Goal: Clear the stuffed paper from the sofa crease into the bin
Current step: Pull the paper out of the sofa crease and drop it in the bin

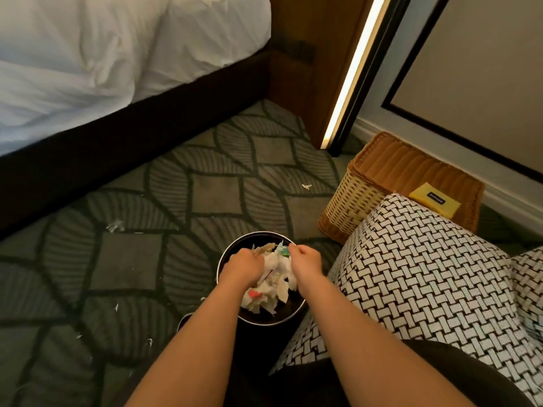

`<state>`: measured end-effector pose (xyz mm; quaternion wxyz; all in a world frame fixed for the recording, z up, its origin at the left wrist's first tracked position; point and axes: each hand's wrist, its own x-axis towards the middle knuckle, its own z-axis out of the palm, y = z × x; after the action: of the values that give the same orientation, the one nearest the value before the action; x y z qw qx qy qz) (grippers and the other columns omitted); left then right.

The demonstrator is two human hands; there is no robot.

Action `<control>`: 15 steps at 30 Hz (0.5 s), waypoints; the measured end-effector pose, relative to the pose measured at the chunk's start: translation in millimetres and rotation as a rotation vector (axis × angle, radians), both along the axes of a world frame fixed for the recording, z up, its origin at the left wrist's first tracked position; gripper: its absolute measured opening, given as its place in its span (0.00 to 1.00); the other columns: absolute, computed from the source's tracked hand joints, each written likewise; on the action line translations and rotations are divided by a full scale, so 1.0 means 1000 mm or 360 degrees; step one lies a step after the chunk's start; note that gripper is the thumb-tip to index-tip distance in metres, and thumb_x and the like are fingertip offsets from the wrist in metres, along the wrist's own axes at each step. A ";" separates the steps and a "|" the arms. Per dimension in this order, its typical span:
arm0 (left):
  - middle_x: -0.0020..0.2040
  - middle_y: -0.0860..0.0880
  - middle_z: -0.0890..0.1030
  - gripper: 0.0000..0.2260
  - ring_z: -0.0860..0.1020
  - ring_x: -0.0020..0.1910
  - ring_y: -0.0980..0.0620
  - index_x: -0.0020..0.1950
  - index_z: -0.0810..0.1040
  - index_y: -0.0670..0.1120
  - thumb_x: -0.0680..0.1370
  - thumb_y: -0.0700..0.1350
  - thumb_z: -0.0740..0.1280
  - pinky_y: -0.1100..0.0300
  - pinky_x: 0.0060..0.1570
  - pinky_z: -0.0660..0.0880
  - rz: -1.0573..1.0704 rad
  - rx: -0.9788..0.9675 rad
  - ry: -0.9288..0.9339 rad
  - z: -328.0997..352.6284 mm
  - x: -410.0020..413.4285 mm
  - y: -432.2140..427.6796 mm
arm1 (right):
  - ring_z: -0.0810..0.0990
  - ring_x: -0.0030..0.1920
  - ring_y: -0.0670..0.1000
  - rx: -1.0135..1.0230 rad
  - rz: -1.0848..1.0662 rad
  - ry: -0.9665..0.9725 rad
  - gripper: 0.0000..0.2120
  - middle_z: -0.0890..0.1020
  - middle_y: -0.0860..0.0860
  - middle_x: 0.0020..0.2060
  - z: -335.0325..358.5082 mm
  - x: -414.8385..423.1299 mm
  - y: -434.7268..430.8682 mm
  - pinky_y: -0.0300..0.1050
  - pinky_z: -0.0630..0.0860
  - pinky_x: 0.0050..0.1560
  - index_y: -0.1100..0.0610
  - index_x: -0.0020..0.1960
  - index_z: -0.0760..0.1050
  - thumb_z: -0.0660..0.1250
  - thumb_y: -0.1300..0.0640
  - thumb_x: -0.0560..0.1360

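Patterned carpet [211, 183] by the sofa [411, 274], paper [274, 279] heaped in the bin [227, 254]
Round black bin stands on the floor right against the sofa's woven-print arm, crumpled paper piled up to its rim; left hand [242, 267] and right hand [305, 264] are both down on the heap, fingers curled into it, gripping the wad from either side, while small scraps [306, 187] lie scattered on the carpet and a wicker basket [352, 198] sits beyond the sofa

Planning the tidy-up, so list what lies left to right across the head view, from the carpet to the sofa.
Loose paper scrap → left hand → crumpled paper → right hand → woven-pattern sofa arm. The bin and the wicker basket overlap these, so they are left out.
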<state>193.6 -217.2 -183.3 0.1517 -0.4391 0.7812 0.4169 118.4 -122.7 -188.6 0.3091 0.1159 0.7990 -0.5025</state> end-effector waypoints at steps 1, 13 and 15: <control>0.56 0.39 0.78 0.17 0.76 0.54 0.40 0.58 0.74 0.39 0.77 0.47 0.55 0.53 0.55 0.74 -0.0030 0.0004 -0.0005 -0.003 -0.003 0.000 | 0.68 0.34 0.50 0.0002 -0.0015 -0.0016 0.17 0.71 0.53 0.31 -0.003 -0.002 -0.001 0.45 0.67 0.39 0.59 0.32 0.69 0.59 0.56 0.78; 0.63 0.40 0.73 0.15 0.72 0.61 0.42 0.63 0.72 0.40 0.79 0.46 0.57 0.55 0.57 0.69 -0.0330 -0.0093 -0.0055 0.001 -0.008 0.017 | 0.77 0.47 0.55 -0.0009 0.0062 -0.0259 0.14 0.79 0.58 0.50 0.010 -0.013 0.004 0.48 0.76 0.48 0.64 0.60 0.75 0.59 0.62 0.77; 0.57 0.42 0.77 0.13 0.75 0.55 0.44 0.58 0.74 0.40 0.79 0.45 0.58 0.57 0.51 0.70 -0.0296 -0.0081 0.0109 0.011 -0.004 0.025 | 0.74 0.44 0.53 -0.0069 0.0097 -0.0292 0.14 0.77 0.55 0.45 0.028 -0.009 0.007 0.43 0.71 0.39 0.64 0.60 0.75 0.60 0.62 0.77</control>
<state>189.7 -192.4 -171.9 0.1518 -0.3538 0.8338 0.3957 109.1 -115.5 -161.0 0.3986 0.1306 0.7594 -0.4974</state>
